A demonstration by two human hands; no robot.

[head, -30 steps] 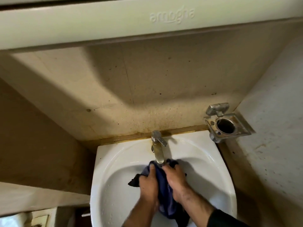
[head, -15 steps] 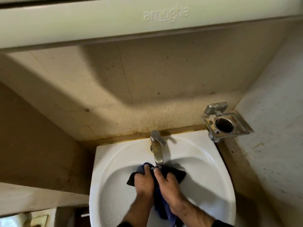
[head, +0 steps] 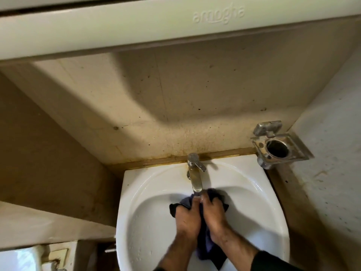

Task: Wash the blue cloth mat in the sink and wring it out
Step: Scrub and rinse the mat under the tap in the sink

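Both hands work over the bowl of the white sink (head: 259,194), just in front of the metal tap (head: 196,178). The blue cloth mat (head: 204,245) is bunched between them inside the bowl. One end bulges out past the fingertips right under the tap's spout. The other end hangs down between the wrists toward the near rim of the sink.

The left hand (head: 186,217) lies left of the tap's line, its grip clamped on the cloth with the fingers curled over the bunched fabric. A dark corner of the mat sticks out to the left of this hand. The right hand (head: 214,214) sits just beside it, touching it, and its grip is likewise closed tight on the mat, with a fold of cloth showing past its knuckles on the right. Whether water runs from the spout cannot be told.

A square metal holder (head: 280,146) with a round opening is fixed to the wall to the right of the tap, above the sink's back corner.
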